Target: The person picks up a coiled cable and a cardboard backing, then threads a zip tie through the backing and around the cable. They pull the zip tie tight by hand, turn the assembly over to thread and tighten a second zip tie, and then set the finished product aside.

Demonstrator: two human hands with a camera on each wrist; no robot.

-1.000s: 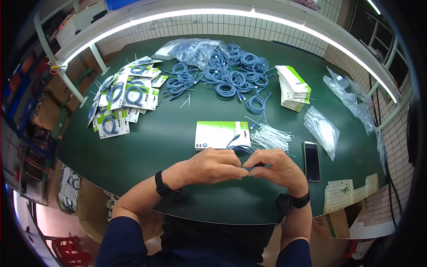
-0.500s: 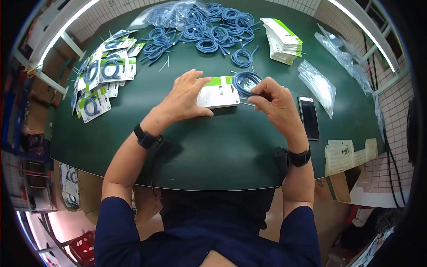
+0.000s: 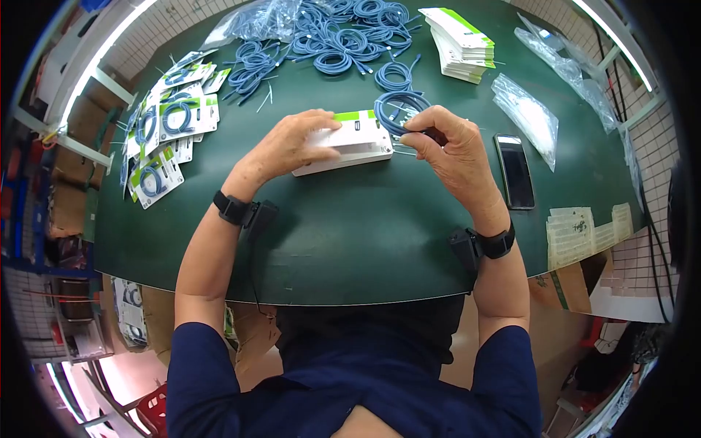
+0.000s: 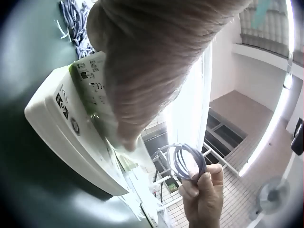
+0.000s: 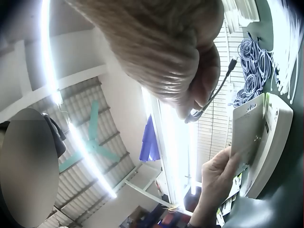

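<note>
My left hand (image 3: 288,142) pinches the top card (image 3: 349,134), a white and green packaging card, by its left end. The card is raised at an angle off a short card stack (image 3: 349,162) on the table; in the right wrist view the thumb and fingers grip the card (image 5: 244,127), with the rest of the stack (image 5: 274,142) behind it. Just right of the stack, my right hand (image 3: 453,150) holds a coiled blue-grey cable (image 3: 380,117) between thumb and fingers. The coil (image 4: 175,164) hangs above the table in the left wrist view, and a cable plug (image 5: 232,64) sticks out in the right wrist view.
White cable ties (image 5: 285,47) lie behind the held coil. Farther back are a heap of coiled cables (image 3: 332,62) and a taller card stack (image 3: 467,55). Carded cables (image 3: 175,117) pile up at left. A phone (image 3: 515,171) and a plastic bag (image 3: 526,120) are at right.
My hands, together on the cable at first, have parted. The left has moved to the card stack and lifted the top card's near edge; the right has kept the coil and carried it rightward.
</note>
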